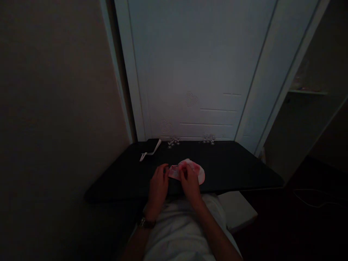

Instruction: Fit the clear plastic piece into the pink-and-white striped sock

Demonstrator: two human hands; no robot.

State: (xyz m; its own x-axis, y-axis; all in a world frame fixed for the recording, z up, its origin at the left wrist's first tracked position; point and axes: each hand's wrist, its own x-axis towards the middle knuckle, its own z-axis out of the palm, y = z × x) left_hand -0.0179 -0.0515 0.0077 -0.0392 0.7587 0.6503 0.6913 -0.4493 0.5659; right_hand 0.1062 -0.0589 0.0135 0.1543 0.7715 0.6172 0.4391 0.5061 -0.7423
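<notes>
A soft pink-and-white cloth-like piece (201,174) lies on the black table (233,170), crumpled on its left and rounded on its right. Its exact kind is unclear in the dim light. My left hand (159,182), with a watch on the wrist, has its fingers curled round the thin left end of the piece. Over the middle of it, my right hand (191,184) pinches the pink part between thumb and fingers. The two hands are a short way apart, near the table's front edge.
Several small clear stemmed glasses (174,141) stand at the table's back, with another group of glasses (209,139) farther right. A black object with a white edge (152,146) lies at back left. A white door (190,65) rises behind; a white block-like seat (237,210) is below right.
</notes>
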